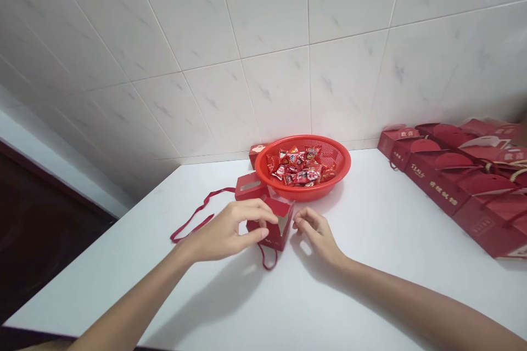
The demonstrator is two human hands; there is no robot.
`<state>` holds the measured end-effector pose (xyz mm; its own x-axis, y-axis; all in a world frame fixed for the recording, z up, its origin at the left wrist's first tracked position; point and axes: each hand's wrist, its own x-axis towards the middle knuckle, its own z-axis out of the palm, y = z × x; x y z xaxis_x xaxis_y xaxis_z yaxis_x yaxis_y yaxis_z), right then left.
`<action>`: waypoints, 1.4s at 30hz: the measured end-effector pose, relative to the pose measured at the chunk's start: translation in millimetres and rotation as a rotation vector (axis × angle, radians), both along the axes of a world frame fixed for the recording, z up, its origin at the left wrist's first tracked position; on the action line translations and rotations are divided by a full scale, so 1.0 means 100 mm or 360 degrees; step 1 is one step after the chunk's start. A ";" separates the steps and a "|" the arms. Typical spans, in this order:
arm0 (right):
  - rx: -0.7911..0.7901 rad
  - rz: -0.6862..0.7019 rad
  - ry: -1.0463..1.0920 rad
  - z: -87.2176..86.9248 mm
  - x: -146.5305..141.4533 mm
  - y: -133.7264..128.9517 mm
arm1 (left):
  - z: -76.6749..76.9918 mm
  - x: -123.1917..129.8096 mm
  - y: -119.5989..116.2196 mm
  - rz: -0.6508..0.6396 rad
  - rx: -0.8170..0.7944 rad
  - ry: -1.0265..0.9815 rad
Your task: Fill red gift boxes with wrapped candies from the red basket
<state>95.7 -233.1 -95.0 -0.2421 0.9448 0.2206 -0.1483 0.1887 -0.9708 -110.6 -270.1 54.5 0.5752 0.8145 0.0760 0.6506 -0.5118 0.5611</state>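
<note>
A small dark red box point(272, 237) stands on the white table, with its top open and a cord loop hanging at its front. My left hand point(234, 228) is over the box's left side, fingers apart and holding nothing. Just right of the box is my right hand point(317, 233), its thumb and index finger pinched together; whatever is between them, if anything, is too small to name. Behind the box, a red plastic basket point(302, 193) holds several wrapped red candies point(302, 167).
A red ribbon point(197, 211) lies curled at the left, beside a red flap with a slot point(248, 185). Another small red box point(254, 158) is behind the basket. Rows of red gift boxes point(448, 186) stand at the right. A tiled wall point(275, 88) borders the table point(370, 219).
</note>
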 end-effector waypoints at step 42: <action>0.0453 0.0137 -0.1559 1.04 0.51 -0.26 | -0.63 0.04 0.24 0.0120 -0.0981 -0.0400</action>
